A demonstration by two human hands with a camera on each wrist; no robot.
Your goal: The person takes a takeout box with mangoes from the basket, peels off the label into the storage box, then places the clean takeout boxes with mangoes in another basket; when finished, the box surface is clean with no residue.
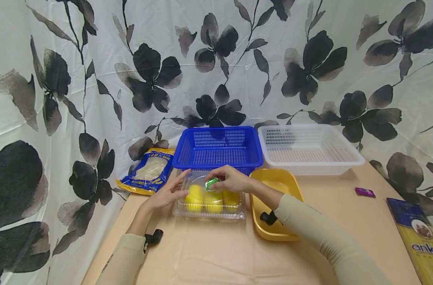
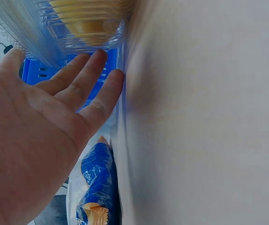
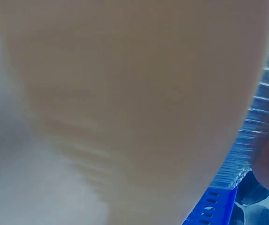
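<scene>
A clear plastic box (image 1: 225,216) with yellow round fruits (image 1: 194,202) inside stands in front of the blue basket. My right hand (image 1: 231,179) is above the box and pinches a small item in a shiny green wrapper (image 1: 211,183). Whether the box's lid is down I cannot tell. At the box's left side is my left hand (image 1: 168,194), fingers extended and nothing held. The left wrist view shows that hand's (image 2: 45,112) fingertips close to the box's ribbed wall (image 2: 80,44). Palm and wrist fill most of the right wrist view, hiding the green item.
Behind the box stands a blue basket (image 1: 179,158), with a white basket (image 1: 351,158) to its right. A yellow tray (image 1: 273,233) sits beside the box. A blue-and-yellow bag (image 1: 150,170) lies at left. A purple packet (image 1: 365,192) and a yellow pack (image 1: 415,237) lie at right.
</scene>
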